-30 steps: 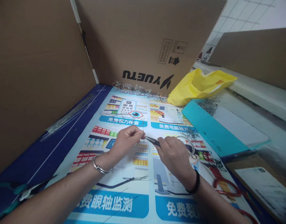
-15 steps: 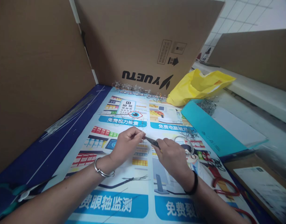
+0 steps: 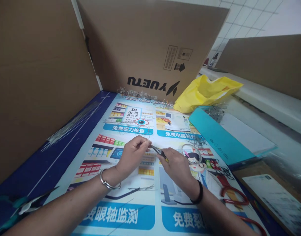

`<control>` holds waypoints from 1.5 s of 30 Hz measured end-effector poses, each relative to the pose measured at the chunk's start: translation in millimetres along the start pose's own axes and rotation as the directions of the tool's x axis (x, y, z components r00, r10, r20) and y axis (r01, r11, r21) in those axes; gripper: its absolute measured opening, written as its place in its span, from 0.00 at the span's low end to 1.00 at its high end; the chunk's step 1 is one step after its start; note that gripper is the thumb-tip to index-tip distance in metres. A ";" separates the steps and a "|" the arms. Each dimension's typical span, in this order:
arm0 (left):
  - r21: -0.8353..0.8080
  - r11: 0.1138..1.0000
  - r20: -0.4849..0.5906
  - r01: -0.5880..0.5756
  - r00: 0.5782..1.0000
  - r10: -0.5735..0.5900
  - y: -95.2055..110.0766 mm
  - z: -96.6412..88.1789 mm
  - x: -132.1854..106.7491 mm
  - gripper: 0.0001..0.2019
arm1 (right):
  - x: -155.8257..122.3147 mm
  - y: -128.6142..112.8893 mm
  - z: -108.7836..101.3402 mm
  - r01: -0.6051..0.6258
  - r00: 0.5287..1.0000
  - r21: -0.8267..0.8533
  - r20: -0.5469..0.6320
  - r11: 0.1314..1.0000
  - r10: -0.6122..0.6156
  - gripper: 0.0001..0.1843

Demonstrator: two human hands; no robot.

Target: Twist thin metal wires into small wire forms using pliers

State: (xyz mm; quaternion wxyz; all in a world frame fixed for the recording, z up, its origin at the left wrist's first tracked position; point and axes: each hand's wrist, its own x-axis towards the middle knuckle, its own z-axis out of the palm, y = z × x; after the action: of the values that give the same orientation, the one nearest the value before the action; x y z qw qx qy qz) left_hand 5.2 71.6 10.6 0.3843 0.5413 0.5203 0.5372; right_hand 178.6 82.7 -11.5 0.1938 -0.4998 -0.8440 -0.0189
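Note:
My right hand (image 3: 177, 165) is wrapped round a pair of pliers (image 3: 158, 150) with dark, slim jaws and a bit of yellow on the handle. The jaws point left and meet the fingertips of my left hand (image 3: 135, 152). That hand is closed in a pinch; what sits between its thumb and finger is too small to make out. Both hands are over the printed poster (image 3: 130, 170). Below them on the poster lies a small bundle of thin wires (image 3: 142, 188). A clear ring-shaped coil (image 3: 191, 154) is just beyond my right hand.
Cardboard panels (image 3: 140, 42) stand left and behind. Tangled wire bits (image 3: 138, 93) line the back. Straight wires (image 3: 71, 126) lie at left, scissors (image 3: 25, 206) at lower left. Rightward are a yellow bag (image 3: 206, 93), a turquoise folder (image 3: 219, 141) and red-handled scissors (image 3: 235, 196).
My right hand has shifted slightly left and turned a little, showing more of the pliers' yellow handle. My left hand keeps its pinch. The whole view has moved slightly.

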 end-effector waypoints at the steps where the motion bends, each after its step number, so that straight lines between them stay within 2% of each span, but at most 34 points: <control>1: 0.008 1.000 0.026 0.024 0.999 -0.025 -0.8 -1.0 1.8 0.09 | -0.1 0.2 0.7 -0.009 1.000 -0.010 0.013 1.000 0.009 0.12; 3: 0.025 0.998 0.072 0.066 0.995 -0.067 -2.7 -4.7 6.7 0.09 | -0.1 0.5 2.0 -0.024 0.999 -0.017 0.035 1.000 0.025 0.12; 6: 0.063 0.994 0.080 0.088 0.992 -0.093 -6.6 -14.5 16.9 0.10 | 1.2 1.8 3.7 -0.039 0.998 0.034 0.049 0.999 0.037 0.12; 10: 0.123 0.992 0.090 0.038 0.995 -0.049 -11.6 -24.1 25.8 0.10 | 4.8 4.2 4.2 -0.128 0.991 0.228 0.072 0.965 0.114 0.12; 12: 0.183 0.983 0.163 -0.022 0.987 -0.008 -12.6 -22.7 23.6 0.09 | 5.9 3.7 3.1 -0.188 0.981 0.403 0.112 0.896 0.156 0.11; 15: 0.292 0.949 0.290 -0.114 0.957 0.026 -12.3 -13.9 13.6 0.08 | 5.6 0.2 0.2 -0.239 0.970 0.640 0.183 0.730 0.158 0.10; 18: 0.355 0.925 0.297 -0.138 0.954 0.029 -11.9 -4.4 3.5 0.05 | 4.9 -3.9 -1.4 -0.257 0.965 0.747 0.230 0.614 0.125 0.10; 21: 0.316 0.945 0.268 -0.082 0.963 -0.006 -12.2 0.6 -2.0 0.05 | 4.7 -5.6 -0.6 -0.280 0.959 0.801 0.257 0.528 0.119 0.09; 26: 0.146 0.989 0.312 0.020 0.948 -0.065 -13.1 4.5 -6.9 0.07 | 3.5 -4.2 3.1 -0.332 0.943 0.859 0.297 0.390 0.149 0.07; 32: 0.013 0.991 0.212 0.134 0.968 -0.133 -16.3 10.6 -12.0 0.06 | 0.6 -5.3 6.1 -0.349 0.937 0.907 0.329 0.235 0.120 0.08; 36: -0.088 0.980 0.184 0.179 0.970 -0.160 -15.0 13.9 -15.7 0.06 | -1.0 -7.2 5.7 -0.336 0.942 0.915 0.324 0.225 0.087 0.08; 40: -0.212 0.945 0.249 0.250 0.949 -0.195 -12.8 16.6 -18.3 0.08 | -3.2 -6.5 8.7 -0.330 0.944 0.920 0.324 0.209 0.066 0.09; 42: -0.186 0.957 0.254 0.223 0.952 -0.172 -11.2 16.5 -18.9 0.07 | -4.6 -5.1 11.4 -0.333 0.942 0.923 0.316 0.194 0.113 0.09; 45: -0.043 0.996 0.202 0.072 0.977 -0.062 -7.0 14.8 -20.1 0.08 | -6.5 -2.1 14.5 -0.348 0.930 0.924 0.319 0.160 0.180 0.09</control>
State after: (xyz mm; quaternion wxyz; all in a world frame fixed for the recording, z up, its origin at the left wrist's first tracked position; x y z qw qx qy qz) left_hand 21.0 55.3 -1.7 0.4663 0.5649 0.4833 0.4795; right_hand 175.1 79.5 -26.8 0.4054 -0.4064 -0.5782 0.5798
